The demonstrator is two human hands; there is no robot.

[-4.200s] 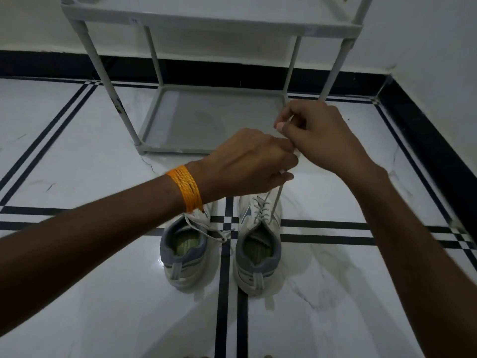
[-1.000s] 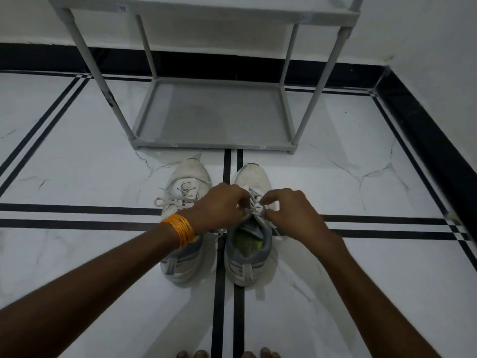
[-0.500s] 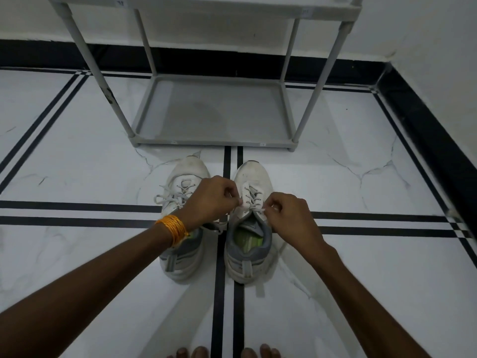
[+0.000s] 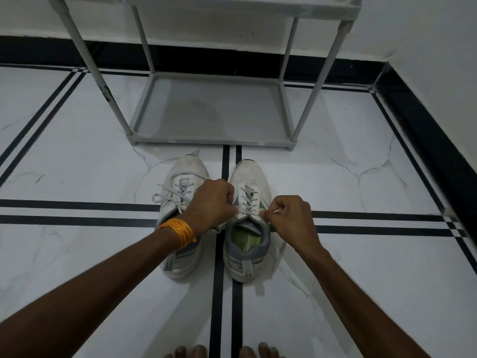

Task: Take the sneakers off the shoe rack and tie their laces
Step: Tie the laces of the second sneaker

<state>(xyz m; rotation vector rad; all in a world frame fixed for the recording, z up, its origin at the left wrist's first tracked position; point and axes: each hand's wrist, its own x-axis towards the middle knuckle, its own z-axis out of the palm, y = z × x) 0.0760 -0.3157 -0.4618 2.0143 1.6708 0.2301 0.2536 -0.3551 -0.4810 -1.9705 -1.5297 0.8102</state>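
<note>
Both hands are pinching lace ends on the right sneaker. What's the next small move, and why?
Probably cross the two ends and pull a first knot snug. The left hand and right hand each pinch a lace end at the right sneaker's top eyelets, with no bow visible there yet.

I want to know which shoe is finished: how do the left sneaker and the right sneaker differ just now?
The left sneaker is untouched, with a lace loop lying out to its side; the right sneaker has its laces pulled sideways by the left hand and right hand. The right sneaker's green insole shows; the left forearm hides the left sneaker's opening. Both are white with grey collars, toes toward the shoe rack.
</note>
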